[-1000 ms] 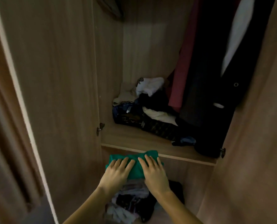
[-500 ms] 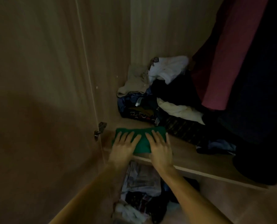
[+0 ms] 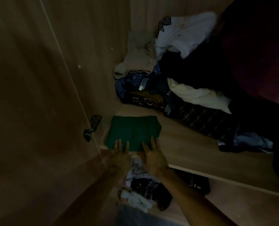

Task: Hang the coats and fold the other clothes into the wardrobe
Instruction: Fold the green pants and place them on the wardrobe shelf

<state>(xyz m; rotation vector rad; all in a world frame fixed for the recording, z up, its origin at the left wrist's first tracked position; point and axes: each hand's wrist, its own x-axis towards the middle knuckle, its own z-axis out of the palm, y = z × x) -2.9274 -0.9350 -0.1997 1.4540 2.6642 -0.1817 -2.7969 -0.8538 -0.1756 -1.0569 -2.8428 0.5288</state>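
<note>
Green garment (image 3: 133, 132), folded into a flat rectangle, lies on the wardrobe shelf (image 3: 192, 149); left hand (image 3: 120, 154) and right hand (image 3: 153, 156) rest flat-fingered on its near edge

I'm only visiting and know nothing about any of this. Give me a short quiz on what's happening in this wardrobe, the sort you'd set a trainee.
1. True or false: the folded green garment lies on the wardrobe shelf.
2. How are the left hand and the right hand placed? A: curled into fists. B: fingers straight, at the garment's near edge. C: clasped together.
3. What colour is the shirt on top of the heap of clothes at the back of the shelf?
Key: 1 true. 2 B. 3 white.
</note>
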